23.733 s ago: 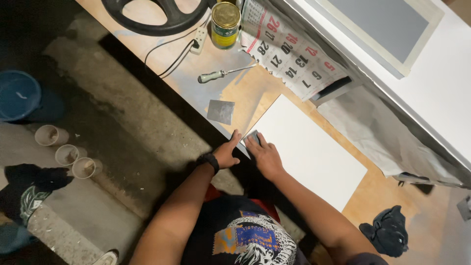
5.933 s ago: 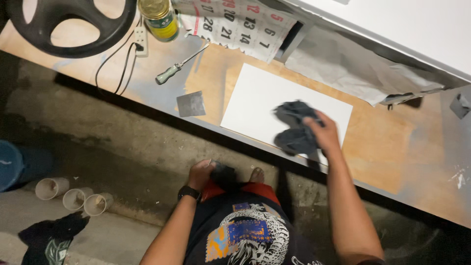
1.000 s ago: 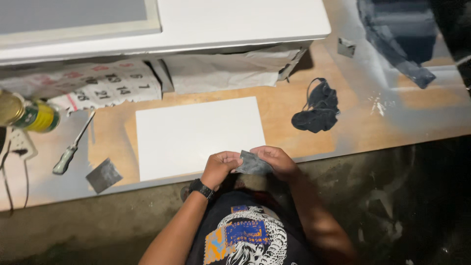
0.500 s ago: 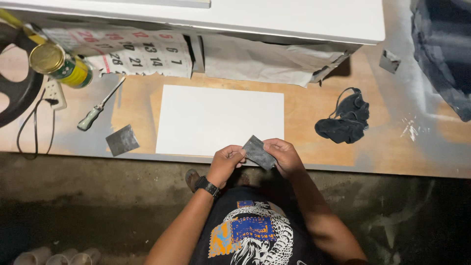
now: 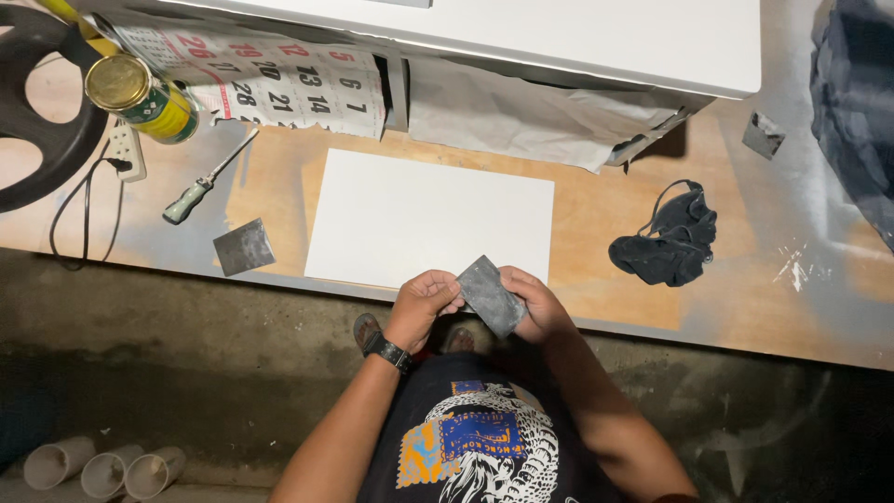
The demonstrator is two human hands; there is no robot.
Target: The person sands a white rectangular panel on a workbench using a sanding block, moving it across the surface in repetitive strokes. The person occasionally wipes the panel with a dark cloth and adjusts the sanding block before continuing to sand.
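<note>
In the head view, the left hand (image 5: 421, 303) and the right hand (image 5: 531, 303) each close their grip on a grey sanding sheet (image 5: 490, 294), pinching it from either side. Just beyond both grips lies a white panel (image 5: 428, 219) on the table (image 5: 596, 233); a dark cloth (image 5: 666, 244) sits further right.

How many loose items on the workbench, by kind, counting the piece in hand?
Grey abrasive sheets: 3, one held by left hand and right hand at, one at, one at
White panel: 1
Screwdriver: 1
Tin can: 1
Dark rag: 1
Calendar sheet: 1
Total: 8
</note>
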